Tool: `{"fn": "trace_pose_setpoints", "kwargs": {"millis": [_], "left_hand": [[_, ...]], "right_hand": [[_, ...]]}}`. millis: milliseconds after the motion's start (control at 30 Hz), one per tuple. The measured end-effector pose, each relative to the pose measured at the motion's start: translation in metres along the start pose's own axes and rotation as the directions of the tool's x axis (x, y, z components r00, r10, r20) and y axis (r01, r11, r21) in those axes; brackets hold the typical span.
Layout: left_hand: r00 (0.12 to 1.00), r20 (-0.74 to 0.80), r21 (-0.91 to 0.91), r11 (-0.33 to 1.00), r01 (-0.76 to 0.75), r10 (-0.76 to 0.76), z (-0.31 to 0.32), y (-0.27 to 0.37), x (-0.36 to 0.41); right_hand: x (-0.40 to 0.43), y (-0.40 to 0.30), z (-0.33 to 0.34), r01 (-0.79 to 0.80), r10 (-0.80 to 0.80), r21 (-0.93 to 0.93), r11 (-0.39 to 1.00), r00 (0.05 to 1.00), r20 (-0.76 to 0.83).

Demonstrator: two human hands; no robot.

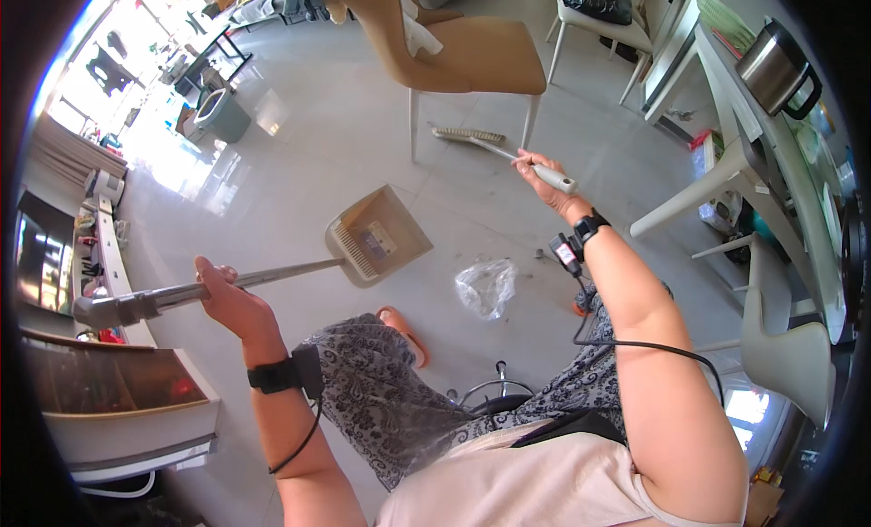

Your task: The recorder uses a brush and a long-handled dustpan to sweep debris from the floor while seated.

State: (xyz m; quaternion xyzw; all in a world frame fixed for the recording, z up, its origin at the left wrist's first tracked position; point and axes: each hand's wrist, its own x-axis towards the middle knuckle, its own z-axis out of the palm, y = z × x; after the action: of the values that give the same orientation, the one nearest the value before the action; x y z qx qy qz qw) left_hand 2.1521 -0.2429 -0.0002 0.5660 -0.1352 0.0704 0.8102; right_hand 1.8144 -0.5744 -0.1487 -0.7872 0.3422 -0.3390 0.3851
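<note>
My left hand (235, 301) grips the long handle of a beige dustpan (391, 238), whose pan rests on the grey tiled floor with its wide mouth towards the right. In my right hand (548, 181) is the pale handle of a long-bristled brush (469, 134); its head lies at the floor near the front legs of a tan chair. A crumpled clear plastic bag (486, 287) lies on the floor between my feet, right of the dustpan. Small dark debris is scattered around the bag and further up towards the chair.
The tan chair (476, 54) stands ahead, its legs beside the brush. At the right are a table (769, 132) with a steel kettle (776, 68) and a white chair (782, 343). A grey-green bin (223, 117) stands far left, a white cabinet (136, 435) lower left.
</note>
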Motion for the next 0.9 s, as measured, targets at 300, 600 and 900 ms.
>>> {"fn": "trace_pose_setpoints", "kwargs": {"millis": [300, 600, 900], "left_hand": [[0.996, -0.081, -0.039, 0.998, -0.039, 0.036, -0.035, 0.025, -0.021], [0.996, -0.042, -0.001, 0.997, -0.082, 0.082, -0.024, 0.045, -0.035], [0.998, -0.035, 0.038, 0.998, -0.053, 0.054, -0.023, 0.041, -0.040]], "right_hand": [[-0.114, -0.038, -0.015, 0.135, -0.136, 0.019, 0.991, 0.986, 0.093], [-0.244, -0.111, -0.116, 0.145, -0.136, 0.006, 0.989, 0.913, 0.384], [-0.265, -0.190, -0.166, 0.026, -0.058, 0.118, 0.993, 0.958, 0.281]]}}
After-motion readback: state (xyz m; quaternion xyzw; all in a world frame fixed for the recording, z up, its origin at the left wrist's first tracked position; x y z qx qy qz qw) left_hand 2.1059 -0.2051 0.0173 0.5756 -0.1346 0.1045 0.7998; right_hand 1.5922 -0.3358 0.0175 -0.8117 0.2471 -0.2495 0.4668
